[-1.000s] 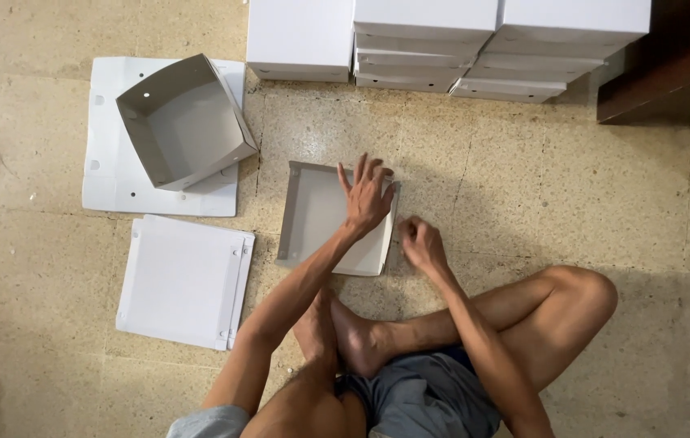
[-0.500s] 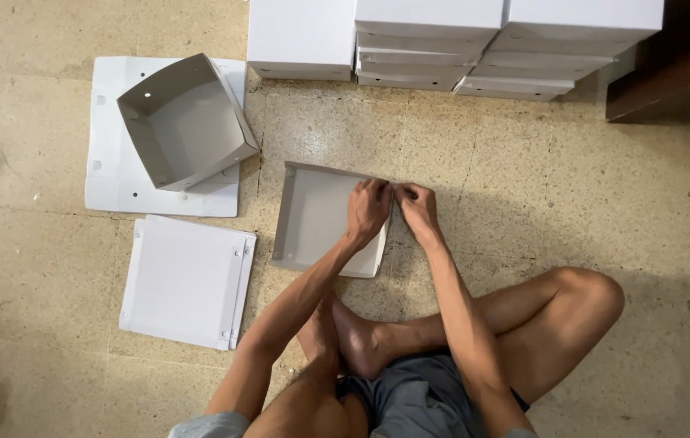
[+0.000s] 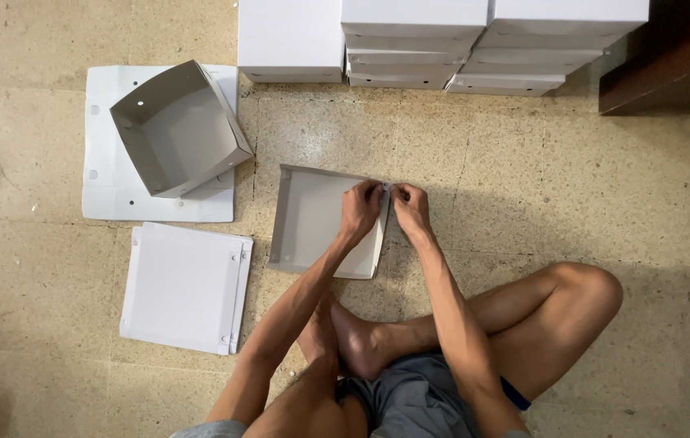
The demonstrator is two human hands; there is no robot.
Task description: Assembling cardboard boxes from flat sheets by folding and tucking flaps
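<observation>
Down on the floor, both hands pinch the far right corner of the half-folded box: left hand and right hand side by side, fingers clamped on the wall edge. Bare tile lies open at three o'clock; a finished box sits at ten o'clock.

Half-folded box tray: on the floor, directly ahead of the crossed legs. Left hand and right hand: side by side at its far right corner. Folded open box: to the left, resting on a flat sheet. Second flat sheet: nearer, left of the tray. Stacked closed boxes: beyond the tray.
</observation>
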